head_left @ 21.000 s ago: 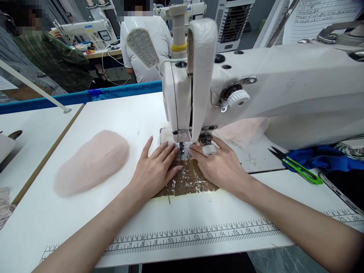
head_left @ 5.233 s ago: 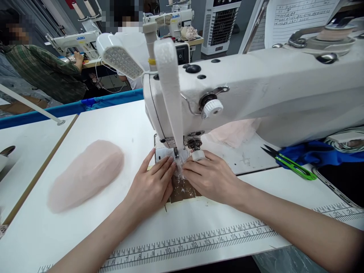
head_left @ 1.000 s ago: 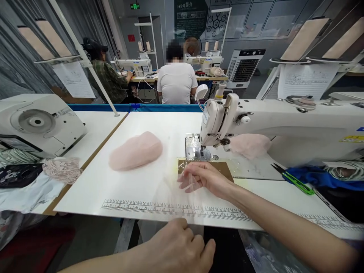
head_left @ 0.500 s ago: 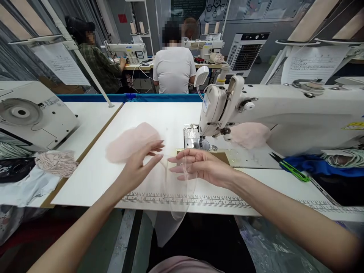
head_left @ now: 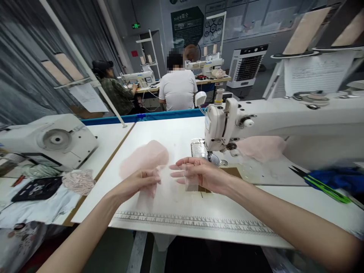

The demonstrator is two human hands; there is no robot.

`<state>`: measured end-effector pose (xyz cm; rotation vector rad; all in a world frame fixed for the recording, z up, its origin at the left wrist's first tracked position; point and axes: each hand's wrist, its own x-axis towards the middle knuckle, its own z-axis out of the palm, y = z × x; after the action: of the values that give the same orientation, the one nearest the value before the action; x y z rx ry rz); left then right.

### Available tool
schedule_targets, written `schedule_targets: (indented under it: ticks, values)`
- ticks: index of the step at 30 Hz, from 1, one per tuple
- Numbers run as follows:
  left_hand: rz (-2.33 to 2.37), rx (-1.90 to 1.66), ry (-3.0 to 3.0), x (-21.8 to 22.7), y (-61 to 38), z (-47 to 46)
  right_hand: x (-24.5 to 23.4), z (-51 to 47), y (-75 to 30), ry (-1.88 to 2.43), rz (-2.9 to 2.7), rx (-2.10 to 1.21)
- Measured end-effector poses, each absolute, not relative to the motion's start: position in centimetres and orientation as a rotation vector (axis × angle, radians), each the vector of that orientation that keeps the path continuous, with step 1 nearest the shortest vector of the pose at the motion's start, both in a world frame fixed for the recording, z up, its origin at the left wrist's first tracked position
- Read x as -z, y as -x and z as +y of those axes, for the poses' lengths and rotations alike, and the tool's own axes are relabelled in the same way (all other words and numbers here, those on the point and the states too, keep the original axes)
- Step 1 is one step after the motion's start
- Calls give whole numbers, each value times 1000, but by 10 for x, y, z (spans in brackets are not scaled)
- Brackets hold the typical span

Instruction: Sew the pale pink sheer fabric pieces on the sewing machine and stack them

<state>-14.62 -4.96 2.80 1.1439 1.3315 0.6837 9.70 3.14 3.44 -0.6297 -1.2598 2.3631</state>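
My left hand (head_left: 139, 184) and my right hand (head_left: 199, 174) hold a sheer, almost see-through pink mesh piece (head_left: 166, 193) between them above the white table (head_left: 170, 132). The left fingers pinch its left edge. The right hand has its fingers partly stretched, with a fold of the mesh caught under the thumb. The mesh hangs down past the printed ruler (head_left: 196, 223) at the table's front edge. Behind the left hand lies a pile of pink mesh (head_left: 145, 157). The white sewing machine (head_left: 284, 121) stands right of the hands, its needle (head_left: 210, 155) just behind my right hand.
Green thread snips (head_left: 321, 184) and blue cloth (head_left: 338, 178) lie at the right. More pink fabric (head_left: 263, 148) sits under the machine arm. Another machine (head_left: 54, 140), lace (head_left: 78, 180) and dark fabric (head_left: 36, 187) fill the left table. Two people (head_left: 178, 89) work at machines behind.
My left hand has closed on the mesh's left edge and both hands have drawn the piece a little higher and flatter. The view has tilted and shifted slightly.
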Motion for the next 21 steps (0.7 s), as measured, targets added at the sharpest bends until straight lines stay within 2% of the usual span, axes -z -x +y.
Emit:
schedule_targets:
  ticks: [5,9,13,21]
  values:
    - [1497,-1001,-1191,-37,176,-67,-26,35,-67,617,-1654,-1924]
    - [1629,-1105,-1289,-57,207,-30,-24,59,-27,606,-1567,-1706]
    - [1730,-1003,-1409,-59,232,31,-17,93,2,668,-1535,-1727]
    - [2049,-753,-1595,-8,237,71,-2,109,4,755,-1741,-1895]
